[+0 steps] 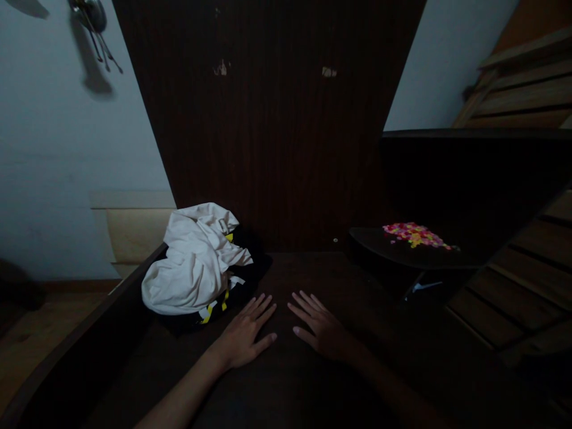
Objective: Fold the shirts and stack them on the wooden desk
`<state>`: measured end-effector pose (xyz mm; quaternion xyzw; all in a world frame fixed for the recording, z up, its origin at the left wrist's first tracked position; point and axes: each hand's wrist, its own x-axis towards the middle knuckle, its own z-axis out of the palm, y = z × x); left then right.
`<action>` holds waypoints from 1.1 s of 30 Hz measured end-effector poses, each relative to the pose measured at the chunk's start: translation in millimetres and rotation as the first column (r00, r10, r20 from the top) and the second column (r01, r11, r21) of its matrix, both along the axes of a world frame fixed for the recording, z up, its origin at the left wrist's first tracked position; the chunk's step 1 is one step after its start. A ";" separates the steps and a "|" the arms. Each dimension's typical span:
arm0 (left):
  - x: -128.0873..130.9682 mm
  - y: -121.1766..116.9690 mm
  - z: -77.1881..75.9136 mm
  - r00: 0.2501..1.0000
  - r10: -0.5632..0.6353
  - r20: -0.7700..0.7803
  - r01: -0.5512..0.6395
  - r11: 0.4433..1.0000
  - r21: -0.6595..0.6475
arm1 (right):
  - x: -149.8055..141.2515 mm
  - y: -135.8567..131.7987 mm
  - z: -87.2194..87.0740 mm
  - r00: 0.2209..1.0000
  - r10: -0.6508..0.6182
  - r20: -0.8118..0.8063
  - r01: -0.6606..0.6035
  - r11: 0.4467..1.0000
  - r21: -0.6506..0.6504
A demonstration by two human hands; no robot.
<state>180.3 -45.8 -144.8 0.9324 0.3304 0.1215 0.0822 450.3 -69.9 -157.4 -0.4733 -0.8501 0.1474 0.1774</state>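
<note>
Both hands rest palm down on a dark wooden surface [286,381], a short gap between them. My left hand [245,333] lies flat with its fingers spread and holds nothing. Just beyond it, to the left, is a crumpled heap of white cloth [192,262], with black fabric [252,262] and yellow strips [226,298] under and beside it. My right hand [319,328] is also flat, fingers apart, with nothing in it. Much of the right forearm fades into shadow.
A tall dark panel [277,149] stands behind the surface. On a low curved shelf [366,238] at the right lies a pile of small pink, red and yellow pieces [415,234]. Wooden slats [527,256] stand farther right. A raised edge [89,333] runs along the left side.
</note>
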 end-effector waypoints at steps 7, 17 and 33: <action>-0.7 3.7 -2.8 1.000 -0.008 -0.016 0.007 0.999 -0.037 | -1.1 -0.7 4.8 1.000 0.008 0.001 -0.008 1.000 0.000; 0.1 -1.4 4.5 0.998 0.000 -0.055 -0.006 0.995 -0.100 | -1.8 -5.1 5.8 0.995 0.020 0.099 -0.023 0.999 0.030; -1.1 0.5 -2.0 1.000 -0.013 -0.015 0.012 0.998 -0.056 | -6.6 -4.7 8.1 0.993 0.009 0.114 -0.008 1.000 -0.006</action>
